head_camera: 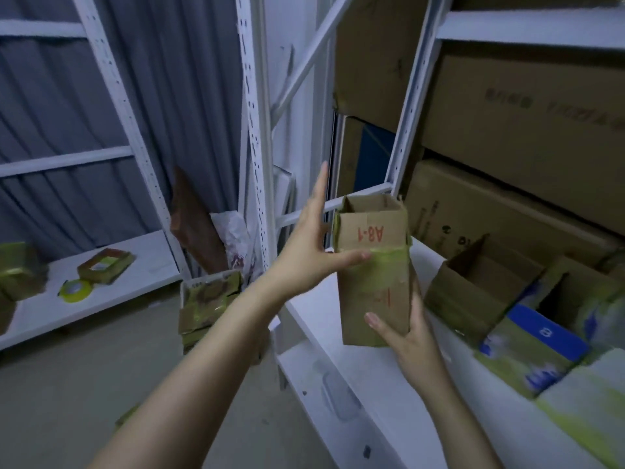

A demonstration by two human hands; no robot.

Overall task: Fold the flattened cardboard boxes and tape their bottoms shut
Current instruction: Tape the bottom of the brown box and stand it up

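- While the small brown cardboard box marked "A8-1" in red (372, 289) is hanging in the air above the white metal shelf board (341, 384) on the right, just in front of the big brown stacked cartons (524, 130), both hands are steadying it, probably to check its taped seam.
- The right hand (411, 336) is gripping the box's near end, thumb lying on the front face and fingers wrapping behind, so it seems to be carrying the weight.
- The left hand (309, 252) is spreading wide at the box's left side, fingers (319, 194) pointing straight up, while its thumb is pressing across the yellow-green tape band (378, 262), likely to smooth it down.
- The far end is showing open; whether the near end is sealed, I cannot tell.
- The yellow-green tape roll (72, 291) is lying on the left shelf, well apart, so more taping would be calling for a reach.
- Another open brown box (473, 286) is sitting on the right shelf nearby, seemingly where finished ones are gathering.
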